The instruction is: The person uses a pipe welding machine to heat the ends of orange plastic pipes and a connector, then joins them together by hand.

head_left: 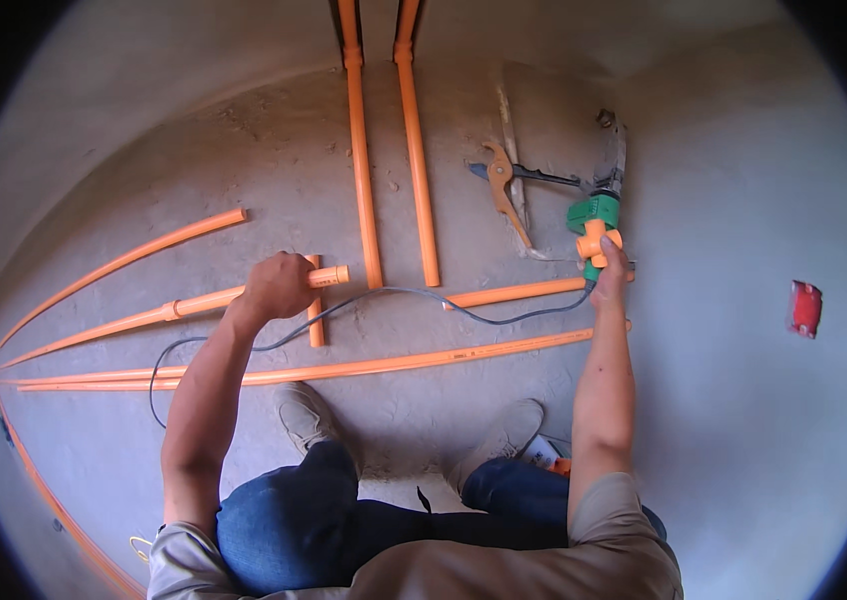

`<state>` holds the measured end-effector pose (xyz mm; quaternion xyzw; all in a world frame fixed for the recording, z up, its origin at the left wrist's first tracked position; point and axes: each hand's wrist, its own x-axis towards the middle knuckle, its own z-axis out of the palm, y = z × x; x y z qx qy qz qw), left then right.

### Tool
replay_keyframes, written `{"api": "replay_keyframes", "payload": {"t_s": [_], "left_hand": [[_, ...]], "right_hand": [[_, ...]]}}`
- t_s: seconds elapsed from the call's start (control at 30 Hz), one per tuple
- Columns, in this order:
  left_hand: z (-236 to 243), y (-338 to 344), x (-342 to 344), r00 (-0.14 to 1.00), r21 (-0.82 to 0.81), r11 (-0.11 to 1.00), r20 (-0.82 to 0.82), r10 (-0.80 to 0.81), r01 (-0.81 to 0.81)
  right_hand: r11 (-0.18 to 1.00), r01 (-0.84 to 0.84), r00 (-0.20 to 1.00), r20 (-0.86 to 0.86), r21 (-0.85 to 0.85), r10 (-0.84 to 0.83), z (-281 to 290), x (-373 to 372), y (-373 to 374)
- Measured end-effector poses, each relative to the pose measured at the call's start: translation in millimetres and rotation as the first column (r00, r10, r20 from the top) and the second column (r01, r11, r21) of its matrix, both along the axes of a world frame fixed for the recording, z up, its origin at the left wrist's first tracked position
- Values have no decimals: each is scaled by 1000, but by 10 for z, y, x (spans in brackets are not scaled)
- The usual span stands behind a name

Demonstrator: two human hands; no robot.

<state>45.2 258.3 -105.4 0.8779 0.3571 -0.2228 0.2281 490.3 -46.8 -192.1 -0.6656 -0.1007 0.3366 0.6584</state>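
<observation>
My left hand is wrapped round a long orange plastic pipe, a little behind its right end. Below that end a short orange pipe piece lies on the floor. At the right, my right hand has its fingers closed on an orange pipe fitting with several stubby outlets. The fitting sits in front of the green body of a pipe welding tool, partly covering it. The tool's metal head points away from me. I cannot tell whether the fitting touches the tool.
Two orange pipes run down the far wall onto the floor. More loose pipes lie across it. A grey cable loops between my arms. Pipe cutters lie beside the tool. A red wall box is at the right.
</observation>
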Motion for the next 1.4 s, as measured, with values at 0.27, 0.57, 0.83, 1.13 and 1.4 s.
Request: {"api": "replay_keyframes", "payload": {"t_s": [0.27,0.57,0.83,1.13,1.4], "left_hand": [[-58,41,-28,1000,-28,1000,19,10,-9],[-156,35,-50,999,28,1000,47,-3,2],[5,-2,-120,994,-4,1000,109,-7,8],[271,-174,-240,987,8,999,154,-41,40],[415,-199,-211,985,-22,999,168,-34,38]], "right_hand": [[972,-163,905,-367,170,216,-231,182,-323],[989,-143,953,-263,40,148,423,323,-749],[698,-696,714,-64,-168,697,1161,-1165,803],[845,-532,723,-489,55,487,758,-2614,1153],[835,-525,636,-576,164,513,736,-2741,1208]]}}
